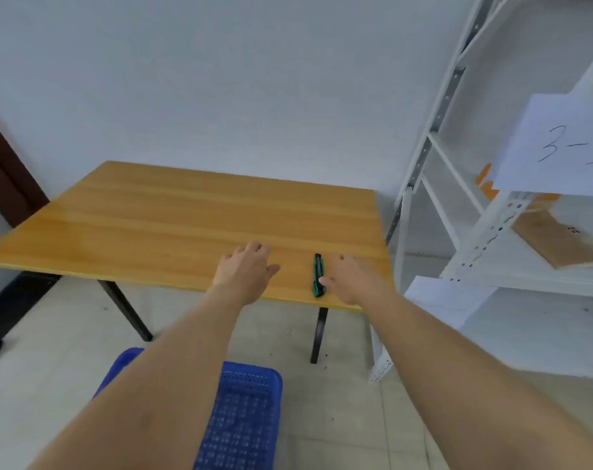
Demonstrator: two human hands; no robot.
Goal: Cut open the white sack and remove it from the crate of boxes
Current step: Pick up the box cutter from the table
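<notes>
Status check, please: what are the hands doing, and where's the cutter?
Left hand open over table. Right hand open, thumb at utility knife. No sack in view. Nothing in the way.

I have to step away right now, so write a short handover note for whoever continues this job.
Left hand: open, fingers spread over the wooden table, holding nothing.
Right hand: open, reaching beside the green and black utility knife, thumb at its near end, not gripping it.
The knife lies on the table near the front edge. A blue perforated plastic crate sits on the floor below.
No white sack or boxes are in view.
Done: nothing visible. Left: pick up the knife, find the sack, cut it, remove it.
</notes>
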